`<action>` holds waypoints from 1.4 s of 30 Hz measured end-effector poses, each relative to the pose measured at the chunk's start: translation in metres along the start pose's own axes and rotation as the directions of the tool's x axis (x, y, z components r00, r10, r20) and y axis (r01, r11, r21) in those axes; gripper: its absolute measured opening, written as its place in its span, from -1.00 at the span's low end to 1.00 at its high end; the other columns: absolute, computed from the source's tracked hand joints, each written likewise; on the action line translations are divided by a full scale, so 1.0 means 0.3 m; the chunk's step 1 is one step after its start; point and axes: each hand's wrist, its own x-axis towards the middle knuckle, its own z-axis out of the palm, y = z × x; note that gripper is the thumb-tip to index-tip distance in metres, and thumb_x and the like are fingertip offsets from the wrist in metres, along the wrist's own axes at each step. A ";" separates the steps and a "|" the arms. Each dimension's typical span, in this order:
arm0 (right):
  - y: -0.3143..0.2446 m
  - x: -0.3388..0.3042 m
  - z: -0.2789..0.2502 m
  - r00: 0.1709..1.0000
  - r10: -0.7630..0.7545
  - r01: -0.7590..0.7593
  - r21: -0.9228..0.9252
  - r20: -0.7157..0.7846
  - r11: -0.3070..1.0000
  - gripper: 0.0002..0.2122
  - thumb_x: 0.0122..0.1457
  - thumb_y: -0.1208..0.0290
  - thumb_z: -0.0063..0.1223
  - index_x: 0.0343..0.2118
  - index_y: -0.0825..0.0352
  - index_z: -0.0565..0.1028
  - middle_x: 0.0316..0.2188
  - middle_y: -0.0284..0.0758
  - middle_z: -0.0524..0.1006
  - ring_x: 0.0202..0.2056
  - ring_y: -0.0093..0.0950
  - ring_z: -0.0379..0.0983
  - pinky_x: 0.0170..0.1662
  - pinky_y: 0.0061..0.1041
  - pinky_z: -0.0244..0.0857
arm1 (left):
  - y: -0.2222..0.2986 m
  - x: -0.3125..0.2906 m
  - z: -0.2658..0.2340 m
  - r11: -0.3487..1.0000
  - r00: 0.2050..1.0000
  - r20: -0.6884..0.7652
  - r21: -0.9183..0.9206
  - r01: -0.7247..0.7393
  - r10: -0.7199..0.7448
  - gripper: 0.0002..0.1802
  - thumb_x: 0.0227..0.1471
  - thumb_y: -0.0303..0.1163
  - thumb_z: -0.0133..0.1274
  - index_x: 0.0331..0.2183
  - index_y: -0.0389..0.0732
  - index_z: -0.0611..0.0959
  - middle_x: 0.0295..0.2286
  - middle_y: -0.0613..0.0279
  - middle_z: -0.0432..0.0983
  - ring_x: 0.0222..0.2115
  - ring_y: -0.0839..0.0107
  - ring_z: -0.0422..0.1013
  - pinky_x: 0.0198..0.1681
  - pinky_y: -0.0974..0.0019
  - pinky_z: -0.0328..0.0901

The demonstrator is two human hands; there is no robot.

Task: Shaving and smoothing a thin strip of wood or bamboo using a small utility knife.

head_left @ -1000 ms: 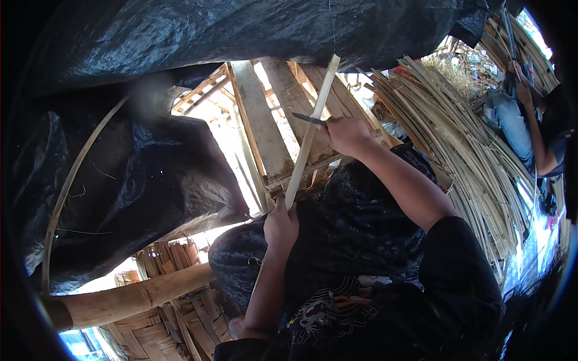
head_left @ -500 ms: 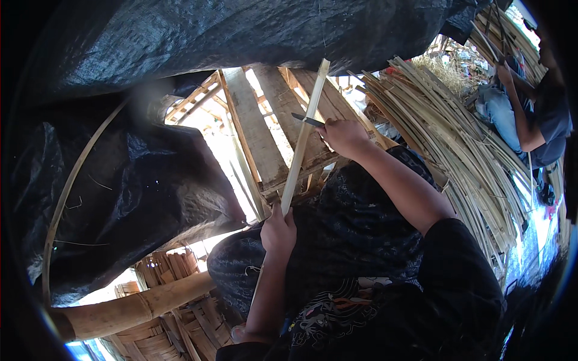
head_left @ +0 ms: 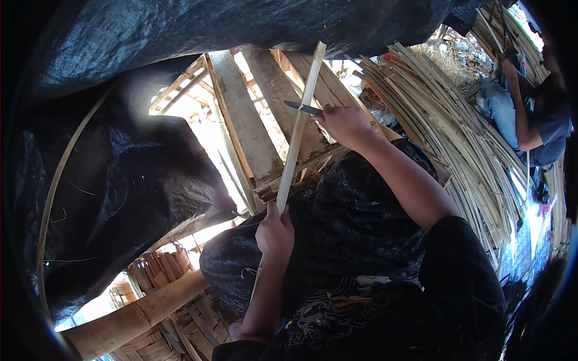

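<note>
My left hand [head_left: 275,232] grips the lower part of a long pale bamboo strip [head_left: 298,129] that slants up and away over my lap. My right hand [head_left: 345,123] holds a small dark-bladed knife [head_left: 303,107], its blade laid across the strip near the upper half. The strip's top end reaches the dark tarp above. My dark patterned clothing fills the lower right under both arms.
Wooden planks [head_left: 241,117] lie behind the strip. A large heap of bamboo strips [head_left: 445,120] spreads to the right. Black tarp [head_left: 120,180] covers the left and top. A thick bamboo pole [head_left: 132,319] and woven baskets [head_left: 159,274] sit lower left. Another person [head_left: 530,114] sits far right.
The knife and my right hand have slid slightly along the strip, and the strip has tilted a little more upright. My left hand keeps its grip.
</note>
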 end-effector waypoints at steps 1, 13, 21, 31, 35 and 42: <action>-0.006 0.004 -0.005 1.000 0.003 -0.003 0.001 0.000 1.000 -0.60 0.33 0.06 -0.18 -0.37 0.36 0.46 -0.54 -0.21 0.58 -0.46 -0.22 0.58 -0.43 -0.25 0.45 | -0.004 0.000 0.001 1.000 1.000 -0.004 -0.001 -0.009 0.009 -0.70 0.19 -0.16 -0.03 -0.23 -0.22 0.45 -0.60 -0.11 0.53 -0.54 -0.11 0.51 -0.51 -0.08 0.39; -0.018 0.107 -0.018 0.999 0.048 -0.047 0.061 -0.009 0.997 -0.54 0.35 0.00 -0.27 -0.35 0.36 0.48 -0.52 -0.16 0.58 -0.43 -0.16 0.58 -0.38 -0.19 0.45 | -0.006 0.004 0.007 1.000 1.000 -0.013 -0.019 -0.021 0.021 -0.71 0.18 -0.17 -0.01 -0.29 -0.22 0.44 -0.60 -0.13 0.53 -0.54 -0.13 0.51 -0.52 -0.09 0.39; -0.035 0.041 -0.059 0.998 0.057 -0.058 0.108 0.011 0.992 -0.58 0.34 0.08 -0.25 -0.37 0.38 0.49 -0.51 -0.10 0.58 -0.43 -0.11 0.57 -0.35 -0.13 0.44 | 0.003 0.006 -0.004 1.000 1.000 -0.011 0.003 -0.004 0.004 -0.69 0.20 -0.16 -0.05 -0.28 -0.24 0.41 -0.59 -0.15 0.53 -0.52 -0.16 0.51 -0.48 -0.12 0.39; 0.043 -0.014 -0.020 0.995 0.094 -0.097 0.152 0.024 0.984 -0.60 0.34 0.11 -0.27 -0.29 0.41 0.47 -0.44 -0.09 0.59 -0.35 -0.12 0.57 -0.25 -0.14 0.45 | 0.003 0.010 -0.014 1.000 1.000 0.011 -0.010 -0.011 0.011 -0.67 0.21 -0.14 -0.07 -0.25 -0.25 0.41 -0.55 -0.16 0.54 -0.46 -0.17 0.52 -0.41 -0.14 0.38; 0.047 -0.005 -0.027 0.995 0.090 -0.094 0.139 0.038 0.986 -0.60 0.36 0.11 -0.29 -0.28 0.40 0.46 -0.44 -0.11 0.59 -0.34 -0.12 0.57 -0.26 -0.14 0.44 | -0.018 0.015 -0.002 0.999 0.999 0.031 -0.035 -0.016 0.018 -0.65 0.21 -0.13 -0.06 -0.20 -0.25 0.43 -0.51 -0.15 0.56 -0.39 -0.18 0.51 -0.32 -0.14 0.37; 0.043 -0.020 -0.060 0.996 0.083 -0.088 0.132 0.043 0.987 -0.60 0.37 0.10 -0.30 -0.27 0.37 0.47 -0.43 -0.16 0.59 -0.35 -0.15 0.57 -0.27 -0.16 0.43 | -0.072 0.060 -0.034 0.990 0.989 0.060 -0.058 -0.132 0.136 -0.62 0.18 -0.09 -0.01 -0.27 -0.27 0.48 -0.50 -0.15 0.56 -0.41 -0.19 0.50 -0.31 -0.10 0.37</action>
